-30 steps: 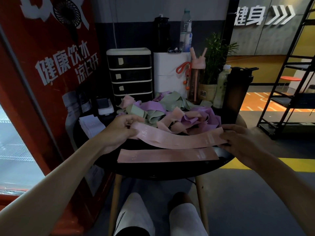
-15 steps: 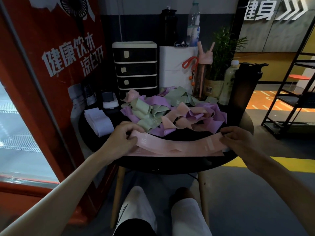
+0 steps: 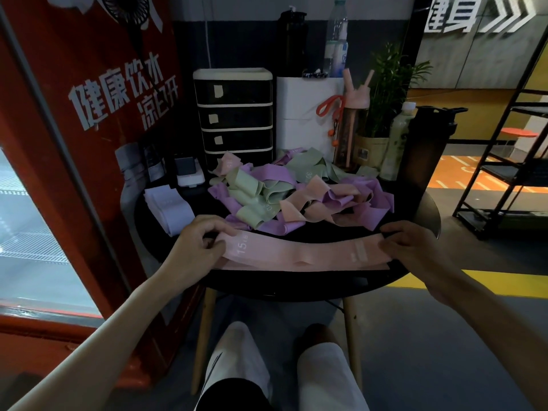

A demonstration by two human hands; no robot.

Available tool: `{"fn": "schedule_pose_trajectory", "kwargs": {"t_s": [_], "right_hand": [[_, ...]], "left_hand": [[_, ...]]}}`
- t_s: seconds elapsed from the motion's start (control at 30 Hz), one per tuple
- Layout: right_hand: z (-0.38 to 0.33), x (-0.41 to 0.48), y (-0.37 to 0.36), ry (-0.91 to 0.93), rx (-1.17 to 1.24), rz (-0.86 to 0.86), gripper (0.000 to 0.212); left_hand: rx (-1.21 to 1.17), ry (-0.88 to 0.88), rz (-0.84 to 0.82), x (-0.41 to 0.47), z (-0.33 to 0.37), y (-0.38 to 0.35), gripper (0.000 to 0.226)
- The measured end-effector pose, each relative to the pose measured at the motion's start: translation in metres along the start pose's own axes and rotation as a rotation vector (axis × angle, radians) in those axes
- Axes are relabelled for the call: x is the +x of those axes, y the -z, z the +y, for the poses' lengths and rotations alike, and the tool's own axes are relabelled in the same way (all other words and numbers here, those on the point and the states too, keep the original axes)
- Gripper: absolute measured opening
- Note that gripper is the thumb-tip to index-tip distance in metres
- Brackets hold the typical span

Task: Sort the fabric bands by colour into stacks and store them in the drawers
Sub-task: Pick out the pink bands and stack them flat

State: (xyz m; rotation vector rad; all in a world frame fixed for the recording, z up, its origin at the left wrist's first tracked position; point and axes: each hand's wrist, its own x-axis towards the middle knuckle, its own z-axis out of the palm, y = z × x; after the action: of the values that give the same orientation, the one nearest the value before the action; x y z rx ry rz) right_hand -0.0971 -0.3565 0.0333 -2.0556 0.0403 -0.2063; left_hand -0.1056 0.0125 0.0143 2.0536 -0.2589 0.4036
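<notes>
A pink band (image 3: 296,253) is held flat at the front of the round black surface (image 3: 296,287).
The left hand (image 3: 201,247) pinches one end and the right hand (image 3: 415,250) the other, so each grip is closed on the fabric. The band is directly over a second pink band (image 3: 296,267), at lower centre of the frame. Behind is a mixed pile (image 3: 296,197) of pink, purple and green bands. The drawer unit (image 3: 234,114) stands at upper centre.

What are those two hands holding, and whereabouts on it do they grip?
A pink fabric band, held by its two ends: the left hand pinches the left end, the right hand the right end, over a second pink band.
</notes>
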Motion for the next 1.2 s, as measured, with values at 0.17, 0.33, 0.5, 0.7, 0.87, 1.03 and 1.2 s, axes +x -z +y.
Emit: {"fn": "schedule_pose_trajectory", "kwargs": {"t_s": [0.17, 0.33, 0.5, 0.7, 0.87, 1.03, 1.2], "right_hand": [[0.004, 0.001, -0.003, 0.0, -0.155, -0.049, 0.029], [0.008, 0.003, -0.004, 0.02, -0.207, -0.055, 0.03], [0.009, 0.004, -0.002, 0.066, -0.168, -0.006, 0.026], [0.013, 0.002, 0.007, 0.136, -0.25, -0.222, 0.036], [0.016, 0.002, 0.013, 0.185, -0.268, -0.321, 0.04], [0.016, 0.003, 0.012, 0.239, -0.232, -0.261, 0.036], [0.023, 0.007, 0.011, 0.225, -0.274, -0.292, 0.037]], "left_hand": [[0.06, -0.04, -0.024, -0.008, -0.012, -0.003, 0.033], [0.198, -0.037, -0.183, -0.013, -0.02, 0.005, 0.039], [0.182, -0.063, -0.254, -0.007, -0.016, 0.011, 0.033], [0.22, -0.073, -0.293, -0.006, -0.018, 0.018, 0.036], [0.237, -0.078, -0.337, -0.002, -0.017, 0.023, 0.033], [0.226, -0.067, -0.305, -0.002, -0.019, 0.024, 0.032], [0.249, -0.045, -0.34, -0.002, -0.02, 0.024, 0.031]]}}
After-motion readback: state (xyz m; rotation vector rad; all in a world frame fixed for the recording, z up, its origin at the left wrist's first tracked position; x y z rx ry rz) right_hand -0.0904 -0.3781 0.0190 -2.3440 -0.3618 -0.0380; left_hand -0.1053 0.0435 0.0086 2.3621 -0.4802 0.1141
